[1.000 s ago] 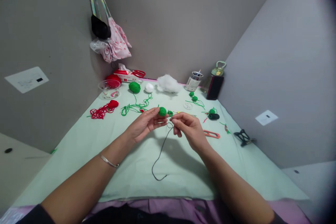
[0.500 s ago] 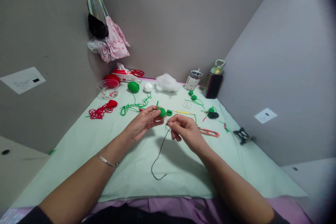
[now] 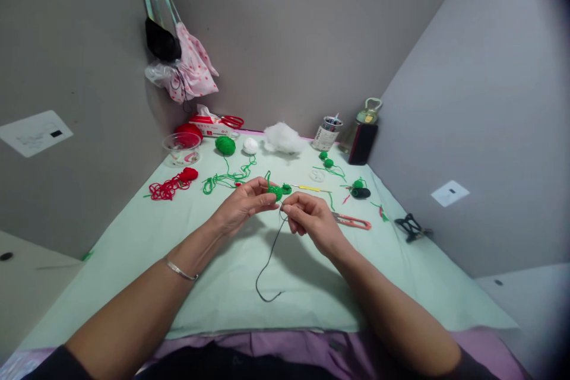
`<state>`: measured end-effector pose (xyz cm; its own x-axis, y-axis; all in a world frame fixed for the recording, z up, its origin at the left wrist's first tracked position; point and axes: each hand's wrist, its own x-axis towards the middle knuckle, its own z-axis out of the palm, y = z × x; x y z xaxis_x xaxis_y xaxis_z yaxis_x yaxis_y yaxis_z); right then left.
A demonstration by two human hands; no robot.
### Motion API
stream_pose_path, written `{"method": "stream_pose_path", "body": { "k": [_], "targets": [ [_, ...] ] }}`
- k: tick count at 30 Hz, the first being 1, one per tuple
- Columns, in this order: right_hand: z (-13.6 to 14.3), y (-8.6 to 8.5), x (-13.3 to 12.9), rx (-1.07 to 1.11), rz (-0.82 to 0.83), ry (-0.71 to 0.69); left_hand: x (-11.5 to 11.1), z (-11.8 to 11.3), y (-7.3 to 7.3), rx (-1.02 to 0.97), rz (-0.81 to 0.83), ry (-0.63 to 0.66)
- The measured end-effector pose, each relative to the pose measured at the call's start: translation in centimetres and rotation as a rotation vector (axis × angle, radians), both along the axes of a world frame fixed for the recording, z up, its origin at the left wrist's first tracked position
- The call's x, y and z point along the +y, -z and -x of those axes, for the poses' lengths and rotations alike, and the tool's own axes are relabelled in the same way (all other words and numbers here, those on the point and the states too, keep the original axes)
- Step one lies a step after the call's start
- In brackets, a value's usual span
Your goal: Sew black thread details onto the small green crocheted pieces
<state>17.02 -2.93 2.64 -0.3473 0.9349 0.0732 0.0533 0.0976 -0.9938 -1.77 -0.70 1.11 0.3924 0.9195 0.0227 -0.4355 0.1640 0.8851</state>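
Near the middle of the table, my left hand (image 3: pixel 243 206) grips a small green crocheted piece (image 3: pixel 275 192) between thumb and fingers. A green yarn end stands up from it. Just right of and below the piece, my right hand (image 3: pixel 308 218) is closed in a pinch at a dark thread (image 3: pixel 270 255), which hangs in a curve towards the front edge. Whether a needle is also in the pinch is too small to tell. Behind the hands lie another small green piece (image 3: pixel 287 189) and a yellow-handled crochet hook (image 3: pixel 309 188).
Orange snips (image 3: pixel 354 222) lie right of my right hand. Farther back are green yarn (image 3: pixel 225 145), white stuffing (image 3: pixel 284 139), a tin (image 3: pixel 326 133), a bottle (image 3: pixel 369 113) and a phone (image 3: pixel 363 144). Red yarn (image 3: pixel 168 186) and a clear tub (image 3: pixel 181 151) are at left; a black clip (image 3: pixel 412 227) is at right.
The fingers of my left hand have shifted on the green piece, with the thumb now lower along it. My right hand has moved slightly left, closer to the piece.
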Motion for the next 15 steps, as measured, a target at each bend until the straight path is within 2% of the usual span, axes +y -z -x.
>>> {"method": "stream_pose_path", "body": {
  "k": [3, 6, 11, 15],
  "targets": [
    [0.0, 0.1, 0.1, 0.021, -0.007, 0.008, -0.3, -0.4, 0.3, -0.019, 0.004, 0.043],
    [0.1, 0.3, 0.4, 0.047, -0.013, 0.009, -0.6, -0.7, 0.1, -0.025, 0.017, 0.030],
    [0.3, 0.9, 0.8, 0.033, -0.043, 0.008, -0.6, -0.3, -0.8, 0.045, -0.042, -0.120],
    [0.3, 1.2, 0.8, 0.021, -0.044, 0.005, 0.2, 0.8, -1.4, -0.170, 0.048, -0.242]
  ]
}}
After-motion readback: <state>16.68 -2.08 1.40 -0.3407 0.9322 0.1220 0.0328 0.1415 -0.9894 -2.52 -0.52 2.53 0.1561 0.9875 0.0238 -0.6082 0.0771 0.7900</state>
